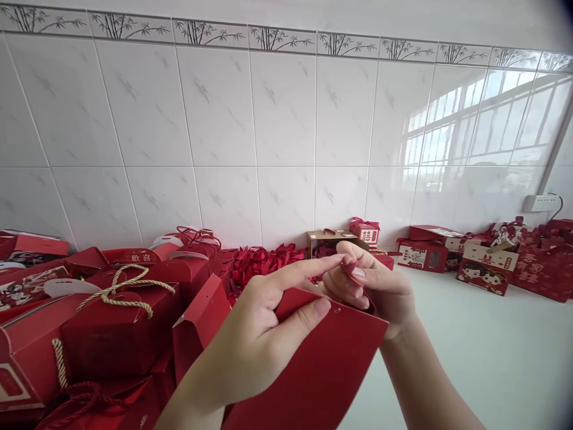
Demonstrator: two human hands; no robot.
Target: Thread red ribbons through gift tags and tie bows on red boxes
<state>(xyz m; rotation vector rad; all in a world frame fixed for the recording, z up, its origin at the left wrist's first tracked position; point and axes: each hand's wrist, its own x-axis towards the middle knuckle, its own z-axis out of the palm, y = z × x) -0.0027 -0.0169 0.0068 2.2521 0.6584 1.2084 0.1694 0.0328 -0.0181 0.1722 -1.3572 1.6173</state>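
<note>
A red paper gift box with a small punched hole near its top edge is tilted up in front of me. My left hand grips that top edge, thumb on the near face, with its index finger stretched toward my right hand. Just beyond the edge, my right hand pinches a dark red ribbon between thumb and fingers. A loop of the ribbon shows below those fingers, close to the box edge. Whether it passes through a hole is hidden.
Red gift boxes, some with gold rope handles, crowd the left. A pile of red ribbons lies behind my hands. Decorated boxes and red bags stand at the right on the white table, along the tiled wall.
</note>
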